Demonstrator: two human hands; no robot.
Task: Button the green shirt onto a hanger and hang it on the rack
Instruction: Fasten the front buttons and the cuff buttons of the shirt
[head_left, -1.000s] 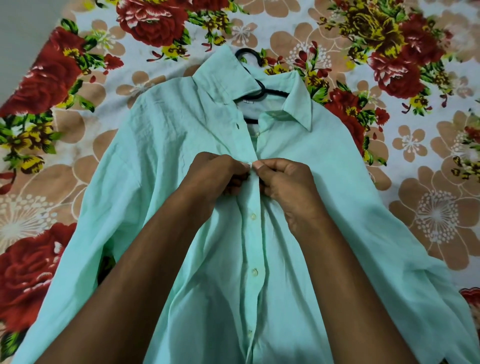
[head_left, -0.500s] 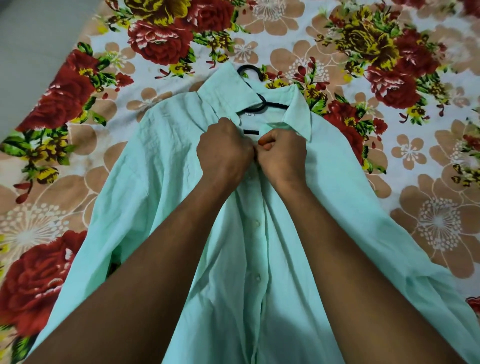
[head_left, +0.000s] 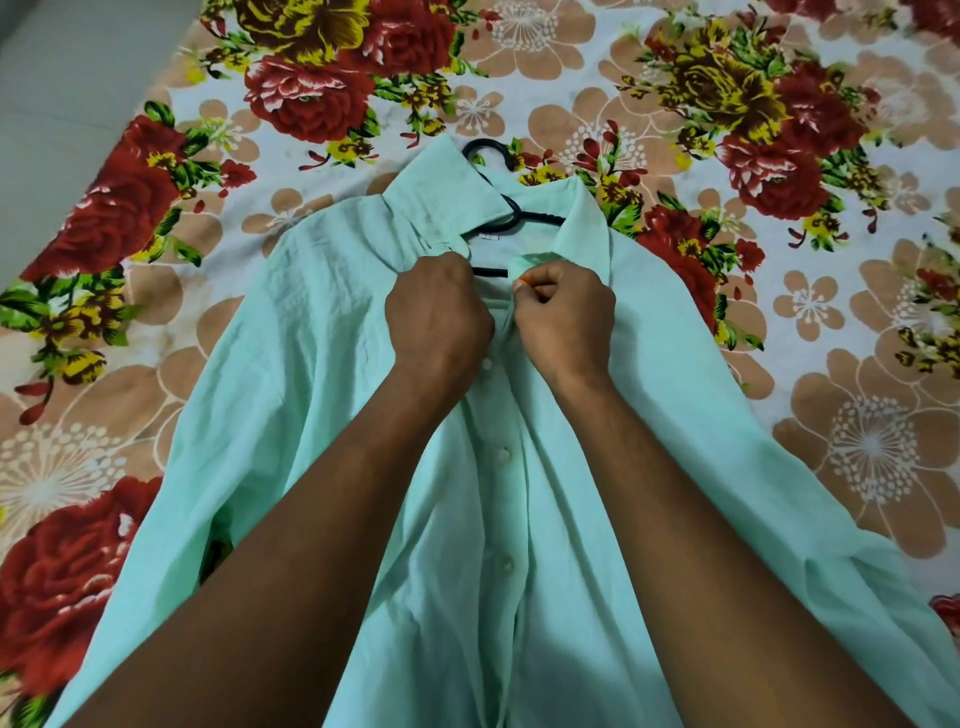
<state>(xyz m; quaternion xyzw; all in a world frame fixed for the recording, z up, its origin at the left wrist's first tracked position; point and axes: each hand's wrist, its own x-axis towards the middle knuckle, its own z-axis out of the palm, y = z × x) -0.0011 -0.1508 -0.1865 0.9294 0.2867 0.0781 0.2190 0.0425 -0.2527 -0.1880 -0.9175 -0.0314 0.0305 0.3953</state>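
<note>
A flowered bedsheet (head_left: 857, 426), red roses on tan and white, covers the bed; grey wall shows at far left. On it the thin, crinkled mint green shirt (head_left: 322, 374) lies flat, collar away, tail toward the person. The left hand (head_left: 439, 317) curls round the left placket edge. A black hanger (head_left: 511, 210) sits in the collar. The right hand (head_left: 563, 317) pinches the right collar edge.

Green shirt (head_left: 322, 395) flat over black hanger (head_left: 498, 208)
</note>
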